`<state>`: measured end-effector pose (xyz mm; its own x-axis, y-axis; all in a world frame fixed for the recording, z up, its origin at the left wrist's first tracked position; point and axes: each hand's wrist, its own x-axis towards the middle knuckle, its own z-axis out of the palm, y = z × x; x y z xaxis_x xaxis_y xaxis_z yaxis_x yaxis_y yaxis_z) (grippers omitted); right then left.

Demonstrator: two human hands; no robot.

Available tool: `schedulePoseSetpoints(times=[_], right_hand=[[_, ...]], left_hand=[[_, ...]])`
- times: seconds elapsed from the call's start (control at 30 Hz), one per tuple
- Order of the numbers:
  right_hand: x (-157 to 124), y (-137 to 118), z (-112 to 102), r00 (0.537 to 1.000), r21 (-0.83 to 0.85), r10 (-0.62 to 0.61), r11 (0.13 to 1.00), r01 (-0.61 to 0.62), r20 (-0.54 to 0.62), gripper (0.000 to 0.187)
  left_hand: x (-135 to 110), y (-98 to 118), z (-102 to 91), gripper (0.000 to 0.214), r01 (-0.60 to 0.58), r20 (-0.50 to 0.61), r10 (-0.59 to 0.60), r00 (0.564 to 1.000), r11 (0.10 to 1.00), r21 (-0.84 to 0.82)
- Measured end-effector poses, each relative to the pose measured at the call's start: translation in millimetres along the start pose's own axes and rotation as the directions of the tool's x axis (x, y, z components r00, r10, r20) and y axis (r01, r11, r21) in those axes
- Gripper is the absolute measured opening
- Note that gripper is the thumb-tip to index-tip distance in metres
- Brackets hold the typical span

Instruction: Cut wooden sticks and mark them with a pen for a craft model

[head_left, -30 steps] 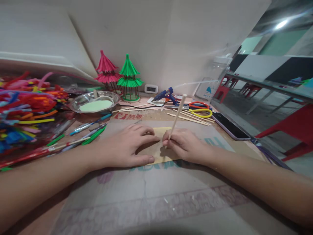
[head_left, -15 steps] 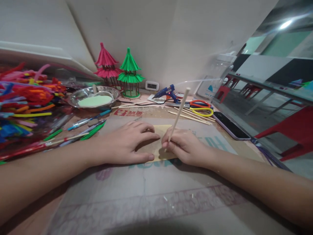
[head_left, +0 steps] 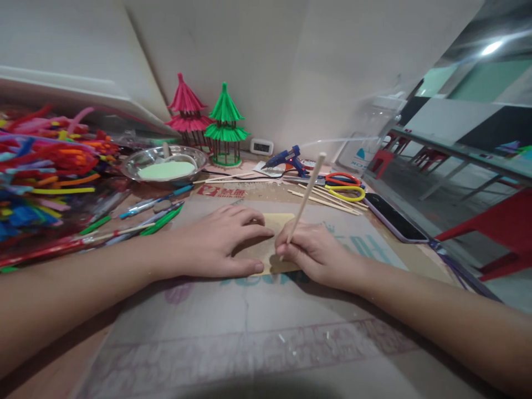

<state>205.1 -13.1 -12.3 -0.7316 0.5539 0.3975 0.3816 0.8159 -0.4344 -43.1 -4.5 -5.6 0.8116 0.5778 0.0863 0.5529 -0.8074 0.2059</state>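
Observation:
My right hand [head_left: 313, 252] is closed round a thin wooden stick [head_left: 306, 197], held like a pen. The stick leans to the right, and its lower end comes down at a flat yellowish piece [head_left: 272, 265] lying on the work surface. My left hand [head_left: 224, 241] lies flat with its fingers spread over the left part of that piece, its thumb along the near edge. Both hands partly cover the piece, so its full shape is hidden. Beneath lies a printed cardboard sheet [head_left: 249, 360] under a see-through layer.
Behind stand a red and a green pipe-cleaner pagoda [head_left: 226, 133], a metal bowl [head_left: 128, 166], a blue glue gun [head_left: 286, 158], scissors [head_left: 344, 191] and loose sticks [head_left: 324, 200]. A phone [head_left: 394, 219] lies right. Pens [head_left: 162, 219] and bundled pipe cleaners [head_left: 54, 166] lie left.
The view has shifted slightly, so the background things sit a little further right. Both hands stay almost where they were; the stick leans slightly more to the right.

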Motion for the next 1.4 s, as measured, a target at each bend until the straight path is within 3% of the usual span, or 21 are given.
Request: schedulePoseSetpoints(times=[0.4, 0.57, 0.7, 1.4], right_hand=[[3.3, -0.1, 0.9, 0.999, -0.032, 0.038, 0.999, -0.038, 0.007, 0.035], [3.8, -0.2, 1.3, 0.999, 0.019, -0.034, 0.999, 0.034, 0.014, 0.032], [3.4, -0.8, 2.2, 1.000, -0.017, 0.007, 1.000, -0.007, 0.006, 0.034], [2.4, -2.3, 2.2, 0.998, -0.035, -0.061, 0.998, 0.060, -0.017, 0.031]], left_hand=[[0.1, 0.1, 0.3, 0.057, 0.006, -0.015, -0.006, 1.000, 1.000, 0.000], [0.3, 0.6, -0.5, 0.057, 0.009, -0.008, -0.009, 1.000, 1.000, -0.010], [0.6, 0.1, 0.2, 0.056, -0.003, -0.009, 0.003, 1.000, 1.000, -0.002], [0.7, 1.6, -1.4, 0.057, 0.018, -0.005, -0.018, 1.000, 1.000, -0.005]])
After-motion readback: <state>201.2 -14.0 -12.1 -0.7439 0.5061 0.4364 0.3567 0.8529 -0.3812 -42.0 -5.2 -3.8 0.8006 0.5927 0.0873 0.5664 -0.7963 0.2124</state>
